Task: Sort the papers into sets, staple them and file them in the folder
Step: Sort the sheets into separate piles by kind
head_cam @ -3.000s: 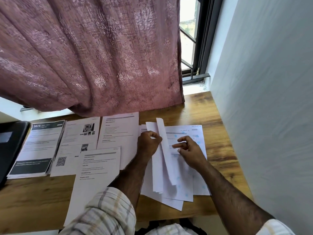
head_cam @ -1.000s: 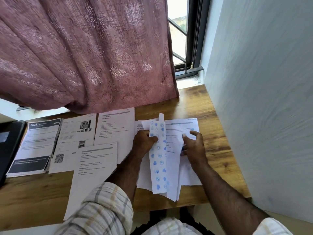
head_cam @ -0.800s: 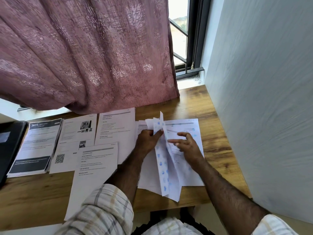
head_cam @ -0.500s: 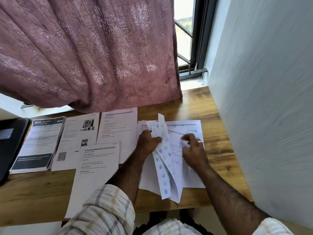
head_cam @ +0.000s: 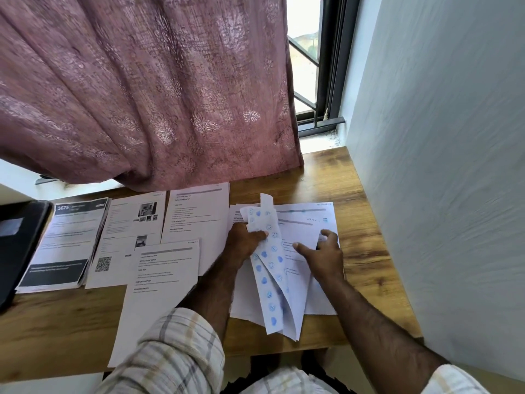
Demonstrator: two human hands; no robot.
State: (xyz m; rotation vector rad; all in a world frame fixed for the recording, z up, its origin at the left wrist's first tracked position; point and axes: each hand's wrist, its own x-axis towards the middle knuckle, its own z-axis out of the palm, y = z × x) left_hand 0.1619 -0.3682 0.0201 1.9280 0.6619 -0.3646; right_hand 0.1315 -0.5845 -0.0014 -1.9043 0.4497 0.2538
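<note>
Wooden desk under a pink patterned curtain, beside a white wall: both hands work a loose pile of papers.

At the desk's right end lies the pile of white printed sheets; the left hand has its fingers curled round several lifted sheets dotted with blue marks, raised on edge, while the right hand rests on the pile with fingers spread apart, thumb under a lifted sheet's edge. To the left lie four separate printed sets, one overhanging the near edge, and a black folder sits at the far left.
</note>
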